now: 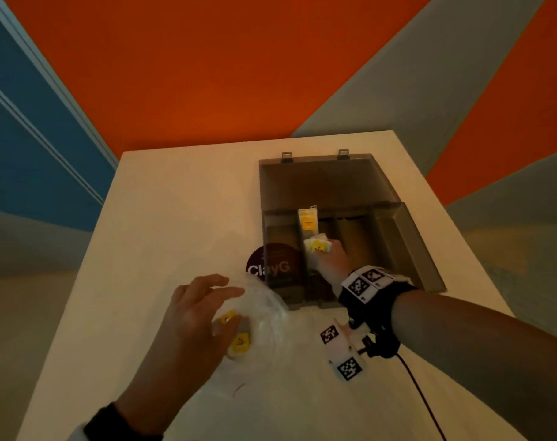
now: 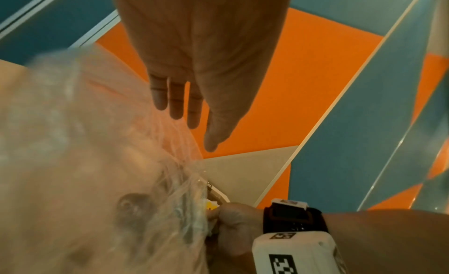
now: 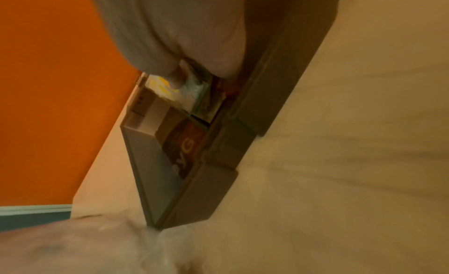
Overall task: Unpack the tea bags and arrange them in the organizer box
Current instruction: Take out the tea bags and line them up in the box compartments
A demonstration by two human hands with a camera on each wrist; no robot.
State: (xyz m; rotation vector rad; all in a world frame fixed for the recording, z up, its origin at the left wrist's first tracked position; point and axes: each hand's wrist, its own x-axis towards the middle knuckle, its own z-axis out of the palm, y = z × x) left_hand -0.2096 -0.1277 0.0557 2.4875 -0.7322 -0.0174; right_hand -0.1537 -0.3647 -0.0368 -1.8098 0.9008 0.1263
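A grey translucent organizer box (image 1: 410, 237) stands open on the white table, lid laid back. One yellow-tagged tea bag (image 1: 308, 219) stands at the far end of its second compartment from the left. My right hand (image 1: 326, 253) reaches into that compartment and pinches a small bunch of tea bags (image 1: 317, 246), seen up close in the right wrist view, tea bags (image 3: 184, 90) under the fingers (image 3: 175, 78). My left hand (image 1: 219, 303) hovers with straight fingers (image 2: 177, 105) over a crumpled clear plastic bag (image 1: 267, 313) with more yellow-tagged tea bags (image 1: 239, 342) inside.
A round purple "ClayG" label (image 1: 258, 265) shows at the box's left front corner. White marker blocks (image 1: 340, 351) and a black cable (image 1: 423, 399) sit by my right wrist. The table ends just behind the box lid; orange, blue and grey floor lies beyond.
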